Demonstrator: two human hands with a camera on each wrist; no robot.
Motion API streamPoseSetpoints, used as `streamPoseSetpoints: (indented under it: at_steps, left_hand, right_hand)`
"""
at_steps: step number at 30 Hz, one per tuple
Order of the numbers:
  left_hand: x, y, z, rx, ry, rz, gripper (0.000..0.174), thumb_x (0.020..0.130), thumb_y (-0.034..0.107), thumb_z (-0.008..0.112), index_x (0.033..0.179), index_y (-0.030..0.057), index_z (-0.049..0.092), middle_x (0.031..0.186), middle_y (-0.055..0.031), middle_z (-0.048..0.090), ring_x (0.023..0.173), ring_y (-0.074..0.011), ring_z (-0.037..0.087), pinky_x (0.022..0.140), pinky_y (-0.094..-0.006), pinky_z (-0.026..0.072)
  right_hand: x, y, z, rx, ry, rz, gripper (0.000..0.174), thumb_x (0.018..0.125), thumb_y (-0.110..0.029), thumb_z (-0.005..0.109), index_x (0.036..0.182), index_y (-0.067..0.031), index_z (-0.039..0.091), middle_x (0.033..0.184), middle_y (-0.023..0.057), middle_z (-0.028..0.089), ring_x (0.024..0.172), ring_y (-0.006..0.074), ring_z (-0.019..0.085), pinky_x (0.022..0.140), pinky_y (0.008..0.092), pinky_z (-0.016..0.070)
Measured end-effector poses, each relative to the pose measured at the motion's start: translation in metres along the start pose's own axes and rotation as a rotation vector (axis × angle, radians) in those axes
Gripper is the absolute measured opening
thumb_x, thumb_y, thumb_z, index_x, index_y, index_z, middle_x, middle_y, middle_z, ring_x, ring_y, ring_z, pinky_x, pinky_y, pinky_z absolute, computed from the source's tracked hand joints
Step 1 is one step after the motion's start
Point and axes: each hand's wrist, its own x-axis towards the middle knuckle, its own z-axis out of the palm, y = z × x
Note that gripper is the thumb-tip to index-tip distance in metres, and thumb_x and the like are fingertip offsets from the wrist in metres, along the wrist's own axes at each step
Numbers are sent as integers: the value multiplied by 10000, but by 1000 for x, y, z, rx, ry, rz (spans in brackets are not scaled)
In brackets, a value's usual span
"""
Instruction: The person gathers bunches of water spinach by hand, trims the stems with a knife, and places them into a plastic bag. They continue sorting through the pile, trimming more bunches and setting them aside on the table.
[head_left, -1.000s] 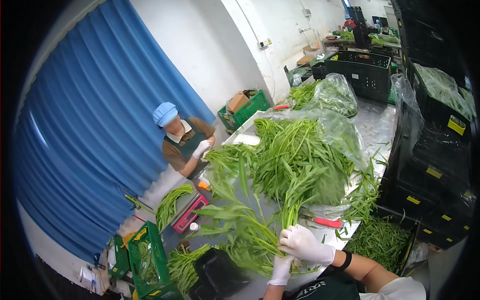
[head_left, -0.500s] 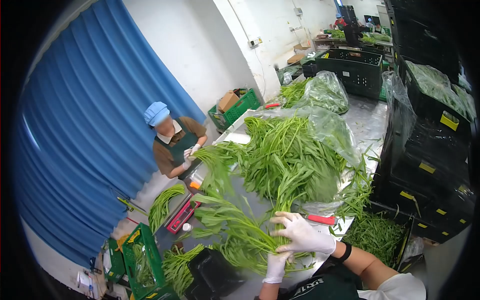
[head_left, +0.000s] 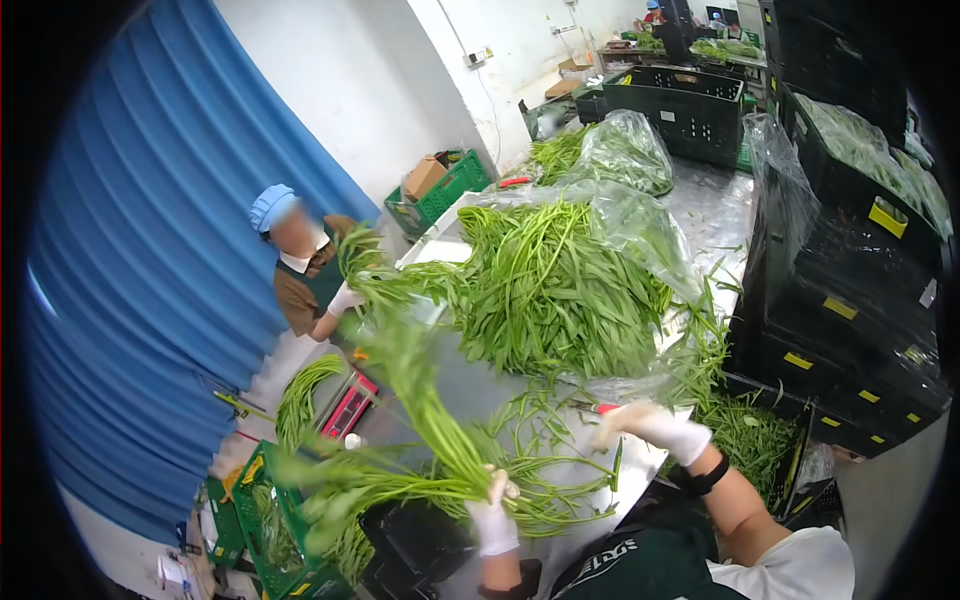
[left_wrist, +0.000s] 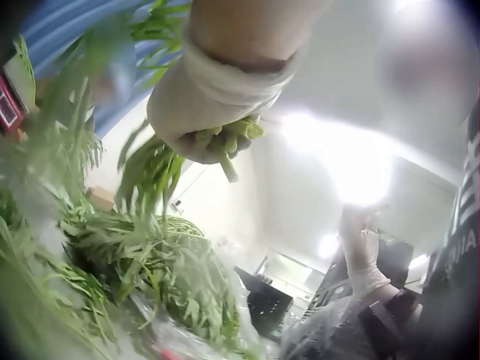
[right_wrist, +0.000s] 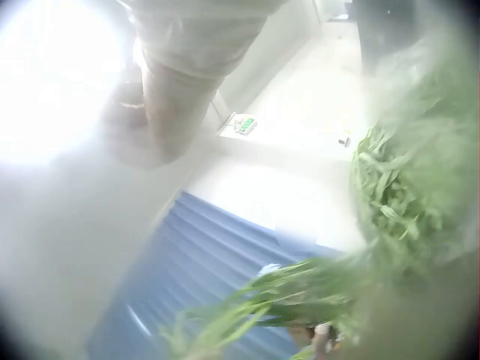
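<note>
In the lower middle of the head view, the left hand (head_left: pixel 493 518) grips a bunch of greens (head_left: pixel 437 418) by the stems, above the near side of the table (head_left: pixel 492 378). The right hand (head_left: pixel 660 432), blurred, is well apart from it, fingers loosely extended beside a red handle (head_left: pixel 606 408). A grey strip of tabletop shows between the held bunch and the large pile of greens (head_left: pixel 565 290) at centre. The table's near edge slants down at lower right, next to a crate of loose leaves (head_left: pixel 755 440); stacked black crates (head_left: pixel 835 310) line the right side. At left, a pink scale (head_left: pixel 350 406) sits close to the bunch, and a person in a blue cap (head_left: pixel 312 265) stands beyond. The bunch has pale green stems gathered at the fist, fanning into long, narrow leaves, smeared by blur toward upper left and left.
</note>
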Motion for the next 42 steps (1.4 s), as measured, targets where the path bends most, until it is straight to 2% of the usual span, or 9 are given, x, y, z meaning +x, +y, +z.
streamPoseSetpoints:
  at_steps: [4,7,15,18,21,25,34,39,42]
  left_hand:
    - [20,-16,-23,-432,-170,-291,81,899,129,530,849,79,491,645,-13,414,522,-112,372,554,-261,332]
    - [18,-21,-43,-545,-326,-372,262,918,211,507,691,119,415,614,5,396,502,-124,341,532,-277,322]
    - [10,-29,-38,-329,4,-318,86,887,158,569,895,82,529,730,-17,540,596,-112,471,574,-257,411]
    - [7,-26,-25,-308,47,-307,82,877,130,576,920,73,535,726,-22,538,601,-113,480,582,-258,419]
    - [7,-30,-26,-290,91,-280,82,848,62,593,907,70,537,735,-46,553,618,-128,500,588,-268,433]
    - [5,-32,-8,-146,88,-239,105,832,47,608,926,34,563,808,-98,629,627,-136,548,606,-272,474]
    - [-2,-24,35,-221,-147,-199,139,826,60,627,936,2,567,913,-143,644,625,-124,535,589,-248,455]
    - [-12,-24,38,-149,-151,-94,157,784,12,654,912,-3,566,853,-114,634,630,-116,525,582,-233,435]
    - [-12,-25,38,-152,-140,-78,152,770,-2,665,895,-6,578,815,-91,624,631,-113,521,581,-227,427]
  right_hand:
    - [-13,87,35,-984,3,-30,331,775,-362,613,735,-34,630,759,153,623,697,290,624,602,382,486]
    - [-20,152,56,-1175,34,82,246,731,-266,616,706,-22,601,702,178,608,660,307,622,558,392,482]
    - [-18,141,40,-965,107,161,162,696,-182,590,696,-20,601,659,187,601,609,345,611,567,413,487]
    - [-20,152,40,-968,-108,170,198,701,-223,606,689,-26,622,664,175,609,610,346,610,578,423,487]
    - [-8,121,43,-563,111,476,120,738,-189,629,782,-79,643,701,87,640,626,215,619,614,323,488]
    - [13,45,49,217,389,230,127,770,-111,694,791,-49,586,683,-47,571,611,14,480,556,177,404]
    - [-10,16,82,259,312,126,147,782,-120,699,871,-31,624,727,-17,595,635,26,528,566,182,439]
    - [-8,-23,68,-518,443,-383,195,723,-225,726,874,-119,663,821,31,626,747,189,604,660,296,461]
    - [-7,-31,67,-579,428,-342,208,683,-213,742,846,-113,660,825,50,607,821,253,582,708,340,447]
